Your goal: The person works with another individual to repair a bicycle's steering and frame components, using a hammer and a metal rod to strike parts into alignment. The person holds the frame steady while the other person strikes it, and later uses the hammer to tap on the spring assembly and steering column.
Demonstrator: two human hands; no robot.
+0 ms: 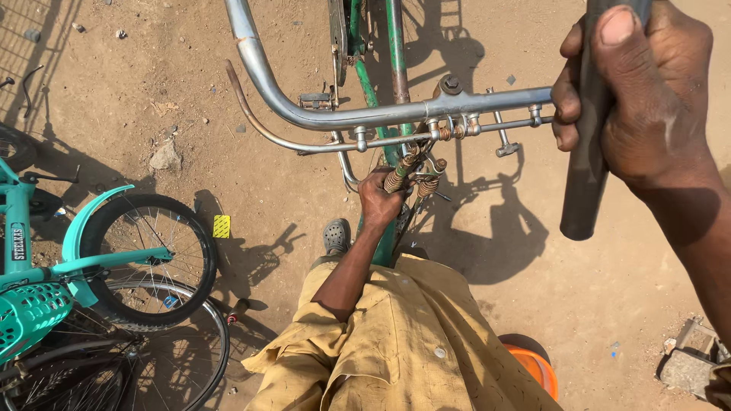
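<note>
while the right hand (647, 99) wraps closed around one dark handlebar grip (588, 152) at upper right, the left hand (378, 199) grips two rusty coil springs (411, 176) below the single chrome handlebar (365, 114). one green frame (396, 53) stands between. two teal bicycle wheels (148, 259) lie left, one orange bucket (537, 367) below.

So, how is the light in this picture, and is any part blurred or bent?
Head view: hard sunlight, with sharp dark shadows of the handlebar and the teal bicycle on the dirt ground; glare on the chrome; the right hand looms large and slightly soft; the left hand is sharp; wide-lens curving at the edges.
</note>
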